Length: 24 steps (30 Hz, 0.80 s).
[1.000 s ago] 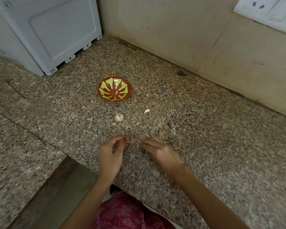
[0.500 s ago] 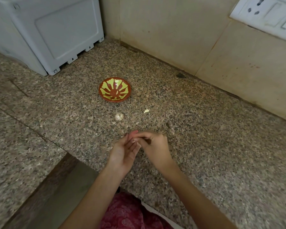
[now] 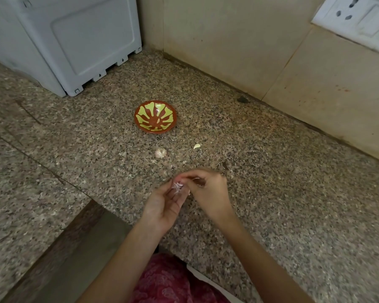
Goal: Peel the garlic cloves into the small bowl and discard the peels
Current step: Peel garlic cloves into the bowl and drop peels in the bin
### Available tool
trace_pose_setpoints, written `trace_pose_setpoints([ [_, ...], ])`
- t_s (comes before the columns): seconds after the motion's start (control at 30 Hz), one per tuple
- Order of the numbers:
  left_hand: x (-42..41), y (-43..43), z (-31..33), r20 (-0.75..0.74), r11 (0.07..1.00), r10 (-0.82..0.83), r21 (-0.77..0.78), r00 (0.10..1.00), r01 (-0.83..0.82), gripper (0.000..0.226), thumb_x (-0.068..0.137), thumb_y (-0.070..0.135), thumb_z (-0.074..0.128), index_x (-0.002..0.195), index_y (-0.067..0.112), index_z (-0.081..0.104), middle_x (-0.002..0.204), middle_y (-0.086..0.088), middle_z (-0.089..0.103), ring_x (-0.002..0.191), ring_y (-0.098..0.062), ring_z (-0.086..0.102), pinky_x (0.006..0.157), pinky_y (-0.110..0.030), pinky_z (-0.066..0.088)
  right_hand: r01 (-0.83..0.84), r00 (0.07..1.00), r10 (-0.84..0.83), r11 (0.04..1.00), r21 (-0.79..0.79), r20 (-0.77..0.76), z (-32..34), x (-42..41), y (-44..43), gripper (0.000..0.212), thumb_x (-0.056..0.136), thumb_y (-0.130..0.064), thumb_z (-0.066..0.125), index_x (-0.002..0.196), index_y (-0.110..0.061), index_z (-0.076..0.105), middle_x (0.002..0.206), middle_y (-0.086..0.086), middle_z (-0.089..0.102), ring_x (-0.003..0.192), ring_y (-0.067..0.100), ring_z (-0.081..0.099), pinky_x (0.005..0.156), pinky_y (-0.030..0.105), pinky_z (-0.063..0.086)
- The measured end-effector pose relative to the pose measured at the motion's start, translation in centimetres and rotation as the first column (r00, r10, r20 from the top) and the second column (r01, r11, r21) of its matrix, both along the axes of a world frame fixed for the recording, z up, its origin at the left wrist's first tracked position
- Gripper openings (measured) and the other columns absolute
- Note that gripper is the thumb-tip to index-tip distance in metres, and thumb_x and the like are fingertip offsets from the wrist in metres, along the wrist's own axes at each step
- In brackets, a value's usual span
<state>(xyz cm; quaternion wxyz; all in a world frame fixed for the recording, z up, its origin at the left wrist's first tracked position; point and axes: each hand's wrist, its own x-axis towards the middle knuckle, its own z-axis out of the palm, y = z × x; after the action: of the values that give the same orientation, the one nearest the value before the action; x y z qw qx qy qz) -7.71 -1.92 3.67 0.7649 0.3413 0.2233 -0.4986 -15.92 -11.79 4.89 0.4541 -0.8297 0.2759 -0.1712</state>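
Garlic clove (image 3: 179, 184), pale pink and white with papery peel (image 3: 176, 189) fraying off it, was held just above the counter (image 3: 293, 215) between both hands, near the front edge. The left hand (image 3: 162, 204) lay palm up with its fingers curled, its grip closed on the garlic clove from below. The right hand (image 3: 207, 189) came in from the right, knuckles up, its grip pinching the peel at the top of the clove. Motion blur softened both hands.

The small bowl (image 3: 155, 117) stood upright on the speckled granite, well beyond the hands and toward the wall. It was red-brown with yellow-green leaf shapes fanning out from the centre, and that painted inside was all that showed within it. Between the bowl and the hands a partial garlic bulb (image 3: 160, 153) rested on the counter, nearer the bowl. A small pale sliver (image 3: 197, 146) lay apart to its right; whether it was a clove or a scrap of skin could not be told.

A white plastic appliance (image 3: 64, 40) stood at the far left against the beige tiled wall (image 3: 228, 40), and a white socket plate (image 3: 354, 16) sat on the wall at upper right. A dark mark (image 3: 242, 99) lay at the foot of the wall. Pink patterned cloth (image 3: 169, 283) showed at the bottom between the forearms
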Motion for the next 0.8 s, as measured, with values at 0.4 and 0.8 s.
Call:
trace_pose_setpoints([
  [0.4, 2.5, 3.6, -0.4, -0.055, 0.991, 0.131, 0.009, 0.99, -0.131, 0.027, 0.099, 0.006, 0.044, 0.116, -0.009, 0.058, 0.116, -0.022, 0.067, 0.108, -0.029, 0.066, 0.093, -0.036, 0.052, -0.196, 0.894, 0.083, 0.956, -0.219, -0.44, -5.3, -2.9, 1.5, 0.058, 0.107, -0.041, 0.014, 0.157, -0.021, -0.006, 0.163, -0.007, -0.016, 0.148, 0.009, -0.02, 0.123, 0.031, -0.005],
  [0.8, 2.1, 4.2, -1.0, -0.043, 0.989, 0.149, 0.022, 0.988, -0.148, 0.028, 0.099, 0.006, 0.043, 0.118, -0.009, 0.058, 0.117, -0.022, 0.066, 0.107, -0.029, 0.067, 0.09, -0.036, 0.054, -0.5, 0.858, 0.321, 0.696, -0.514, -0.401, -6.1, -2.4, 2.1, 0.086, 0.072, 0.018, 0.068, 0.148, -0.01, 0.04, 0.153, 0.011, 0.042, 0.143, 0.025, 0.037, 0.113, 0.041, 0.036],
])
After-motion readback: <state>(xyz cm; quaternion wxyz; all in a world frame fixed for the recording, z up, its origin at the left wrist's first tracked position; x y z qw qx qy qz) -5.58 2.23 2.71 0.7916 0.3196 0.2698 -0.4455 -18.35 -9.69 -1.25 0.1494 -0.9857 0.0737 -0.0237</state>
